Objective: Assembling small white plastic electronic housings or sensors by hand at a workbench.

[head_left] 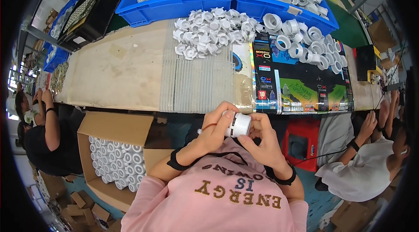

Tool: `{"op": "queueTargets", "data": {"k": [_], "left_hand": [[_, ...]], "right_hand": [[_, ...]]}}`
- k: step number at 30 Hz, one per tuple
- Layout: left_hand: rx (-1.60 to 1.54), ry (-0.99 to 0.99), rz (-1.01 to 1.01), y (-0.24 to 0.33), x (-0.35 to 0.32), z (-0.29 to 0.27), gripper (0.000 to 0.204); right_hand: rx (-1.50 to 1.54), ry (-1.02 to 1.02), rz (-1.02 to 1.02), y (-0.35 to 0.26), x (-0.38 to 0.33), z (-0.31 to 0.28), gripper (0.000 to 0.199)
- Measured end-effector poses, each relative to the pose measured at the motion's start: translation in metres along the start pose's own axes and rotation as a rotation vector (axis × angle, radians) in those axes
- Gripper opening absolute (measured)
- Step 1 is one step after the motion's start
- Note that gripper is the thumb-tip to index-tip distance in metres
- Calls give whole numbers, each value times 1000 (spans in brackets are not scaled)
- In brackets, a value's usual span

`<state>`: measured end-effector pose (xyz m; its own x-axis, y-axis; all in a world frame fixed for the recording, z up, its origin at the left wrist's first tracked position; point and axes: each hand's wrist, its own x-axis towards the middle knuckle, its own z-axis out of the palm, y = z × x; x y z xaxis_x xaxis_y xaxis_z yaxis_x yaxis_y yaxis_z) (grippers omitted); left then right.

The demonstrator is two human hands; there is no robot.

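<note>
Close in front of my chest I hold a white plastic cylindrical part (241, 125) with slots around its side. My left hand (214, 128) grips it from the left, the thumb and index finger pressed to its end. My right hand (263, 139) closes on its right side, thumb below and fingers above. A thin reddish-brown strip shows by the left fingers; I cannot tell what it is. Beyond my hands, a pile of small white plastic caps with tabs (209, 33) lies on the table (118, 64). Right of them are loose white plastic rings (295, 50).
Two blue bins (183, 0) of white parts stand at the table's back. An open carton (115, 123) with rows of white cylinders is at my lower left. A red stool (299, 142) stands right of me. Co-workers sit at both sides. A black crate (89, 18) is far left.
</note>
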<state>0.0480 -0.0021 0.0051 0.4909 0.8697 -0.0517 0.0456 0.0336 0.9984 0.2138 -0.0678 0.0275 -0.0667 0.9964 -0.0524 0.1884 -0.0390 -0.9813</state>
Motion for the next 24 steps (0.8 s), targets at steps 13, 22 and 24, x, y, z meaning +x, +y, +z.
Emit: {"op": "queueTargets", "data": {"k": [13,22,24], "left_hand": [[26,0,77,10,-4,5,44],[44,35,230,23,-11,10,38],[105,54,331,26,-12,10,36]], "right_hand": [[88,-101,-71,11,-6,0,51],[-85,-163,-190,12,-12,-4,65],[-139,-161,-244,9,-11,-2,66]]}}
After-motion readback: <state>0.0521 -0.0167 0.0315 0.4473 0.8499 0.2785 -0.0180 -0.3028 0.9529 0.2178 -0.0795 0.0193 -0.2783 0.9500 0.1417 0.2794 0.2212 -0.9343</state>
